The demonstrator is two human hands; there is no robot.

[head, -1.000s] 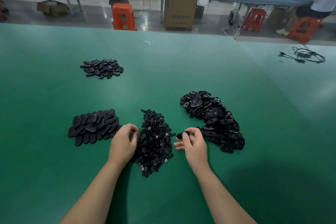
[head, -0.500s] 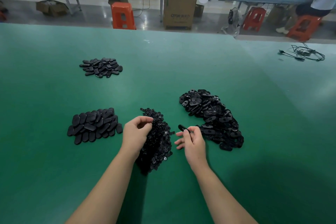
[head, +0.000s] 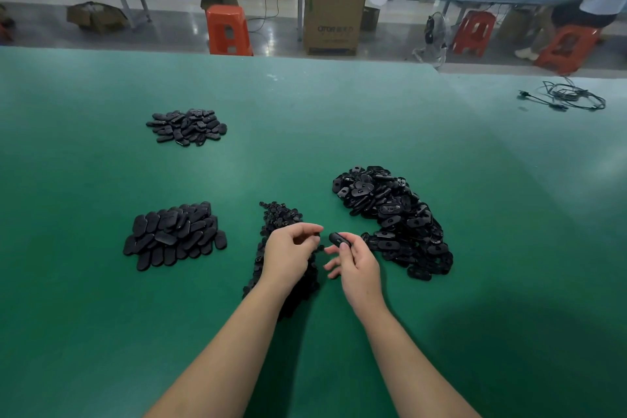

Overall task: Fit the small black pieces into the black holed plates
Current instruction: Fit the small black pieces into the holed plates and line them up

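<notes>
Both hands raised, right hand (head: 356, 265) pinching plate (head: 339, 239).

Four heaps are spread on the bench (head: 339, 112): small pieces (head: 280, 217) centrally, holed plates (head: 390, 210) right, stacked ovals (head: 173, 234) left, another heap (head: 186, 127) behind toward the far edge.

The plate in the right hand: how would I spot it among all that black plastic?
Start at the green table and find the big loose heap of holed plates on the right. Just left of its near end, the right hand pinches one oval plate at its fingertips. It alone is lifted off the table, facing the left hand.
</notes>
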